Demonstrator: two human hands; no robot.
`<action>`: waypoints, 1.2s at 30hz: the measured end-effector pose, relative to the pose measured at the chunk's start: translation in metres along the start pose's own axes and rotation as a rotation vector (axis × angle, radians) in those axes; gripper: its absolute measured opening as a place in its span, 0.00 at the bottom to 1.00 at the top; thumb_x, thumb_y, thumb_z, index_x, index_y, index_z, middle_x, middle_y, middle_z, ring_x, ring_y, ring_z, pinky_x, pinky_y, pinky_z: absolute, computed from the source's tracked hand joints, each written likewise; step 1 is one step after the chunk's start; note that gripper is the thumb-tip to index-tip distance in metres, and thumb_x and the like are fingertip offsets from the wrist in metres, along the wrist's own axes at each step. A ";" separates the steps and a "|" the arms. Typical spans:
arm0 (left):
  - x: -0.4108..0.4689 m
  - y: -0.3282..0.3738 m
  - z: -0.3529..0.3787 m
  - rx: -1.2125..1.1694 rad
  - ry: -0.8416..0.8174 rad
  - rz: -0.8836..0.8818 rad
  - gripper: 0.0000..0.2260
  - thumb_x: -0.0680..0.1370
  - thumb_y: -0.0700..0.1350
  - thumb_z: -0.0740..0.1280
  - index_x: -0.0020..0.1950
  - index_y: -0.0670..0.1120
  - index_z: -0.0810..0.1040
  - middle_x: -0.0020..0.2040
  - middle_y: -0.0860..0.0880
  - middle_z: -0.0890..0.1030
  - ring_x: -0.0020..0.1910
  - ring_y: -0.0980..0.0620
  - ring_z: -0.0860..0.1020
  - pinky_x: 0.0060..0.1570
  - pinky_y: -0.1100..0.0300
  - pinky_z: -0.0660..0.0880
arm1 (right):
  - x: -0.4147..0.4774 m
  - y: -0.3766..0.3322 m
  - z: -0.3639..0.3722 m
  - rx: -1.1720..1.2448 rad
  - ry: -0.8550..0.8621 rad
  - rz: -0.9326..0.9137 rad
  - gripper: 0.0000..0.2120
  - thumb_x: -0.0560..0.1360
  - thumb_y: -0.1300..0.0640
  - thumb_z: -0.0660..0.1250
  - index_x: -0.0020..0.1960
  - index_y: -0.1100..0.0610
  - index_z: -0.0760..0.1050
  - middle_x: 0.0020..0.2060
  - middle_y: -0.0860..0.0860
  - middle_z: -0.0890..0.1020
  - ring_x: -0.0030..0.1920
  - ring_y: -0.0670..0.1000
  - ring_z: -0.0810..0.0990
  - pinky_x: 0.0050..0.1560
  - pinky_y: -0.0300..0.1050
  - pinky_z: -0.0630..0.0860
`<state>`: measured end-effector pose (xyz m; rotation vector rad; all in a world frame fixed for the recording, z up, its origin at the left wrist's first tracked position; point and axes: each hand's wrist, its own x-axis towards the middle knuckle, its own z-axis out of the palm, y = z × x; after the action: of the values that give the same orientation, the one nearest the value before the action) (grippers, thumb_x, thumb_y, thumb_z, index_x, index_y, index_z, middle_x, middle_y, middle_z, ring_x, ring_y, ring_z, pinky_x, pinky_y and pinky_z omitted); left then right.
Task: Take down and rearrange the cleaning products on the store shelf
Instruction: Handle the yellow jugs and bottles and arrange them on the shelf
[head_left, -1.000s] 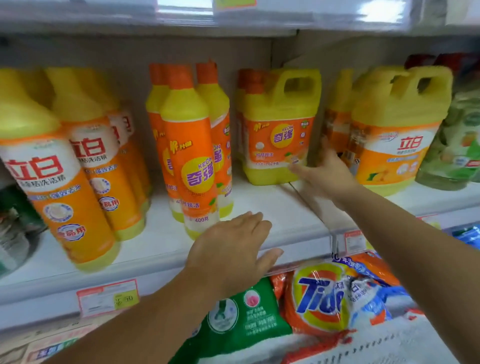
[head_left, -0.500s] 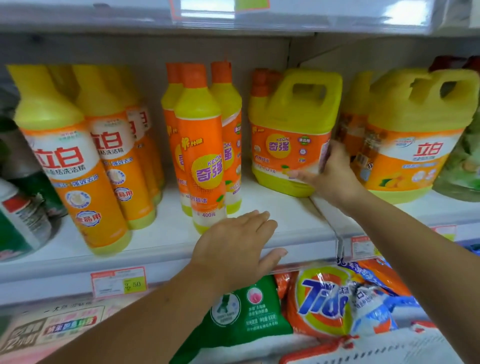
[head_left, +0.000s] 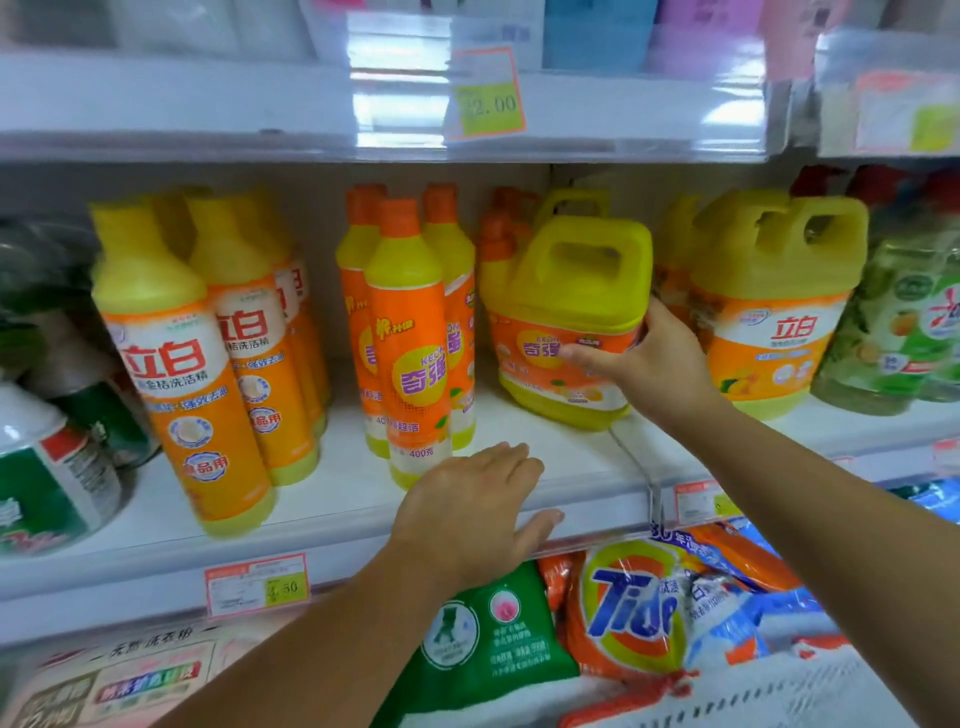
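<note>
Step in hand, head view: taking the front jug (head_left: 571, 312) off the shelf (head_left: 571, 467). The right hand (head_left: 660, 364) grasps the jug's right side, fingers across the label. The jug stands tilted, right of the slim bottles (head_left: 410, 338). The left hand (head_left: 478, 509) lies flat and released at the shelf lip. The next move probably calls for a lift clear of the lip, perhaps with left-hand support below. Since one second ago the jug has come forward and tilted, while the left hand has hardly moved.

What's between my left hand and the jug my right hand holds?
Nothing: the head view shows only bare white shelf between the left hand and the yellow Keon jug.
</note>
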<state>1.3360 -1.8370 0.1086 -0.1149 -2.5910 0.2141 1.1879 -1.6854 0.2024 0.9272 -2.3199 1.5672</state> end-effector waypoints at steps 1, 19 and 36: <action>0.000 -0.001 0.000 -0.013 -0.005 0.000 0.23 0.77 0.64 0.56 0.59 0.51 0.81 0.59 0.51 0.83 0.57 0.53 0.81 0.47 0.57 0.80 | -0.009 -0.002 -0.005 0.002 0.021 -0.008 0.40 0.57 0.37 0.78 0.65 0.52 0.74 0.55 0.47 0.83 0.54 0.48 0.82 0.56 0.51 0.81; -0.087 0.066 -0.170 -1.755 -0.572 -0.662 0.28 0.66 0.39 0.76 0.64 0.50 0.72 0.55 0.50 0.85 0.54 0.49 0.83 0.49 0.54 0.81 | -0.211 -0.135 -0.102 0.361 -0.222 0.114 0.27 0.64 0.61 0.76 0.62 0.54 0.75 0.51 0.49 0.86 0.52 0.49 0.85 0.46 0.41 0.82; -0.226 0.046 -0.187 -1.465 -0.450 -0.728 0.35 0.65 0.32 0.79 0.62 0.59 0.73 0.47 0.52 0.82 0.39 0.63 0.82 0.40 0.67 0.77 | -0.267 -0.138 -0.063 0.525 -0.596 0.344 0.34 0.68 0.40 0.75 0.69 0.29 0.63 0.63 0.47 0.81 0.62 0.55 0.81 0.65 0.59 0.74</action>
<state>1.6277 -1.7953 0.1446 0.3941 -2.3899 -2.0527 1.4680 -1.5598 0.2064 1.3076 -2.5956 2.3933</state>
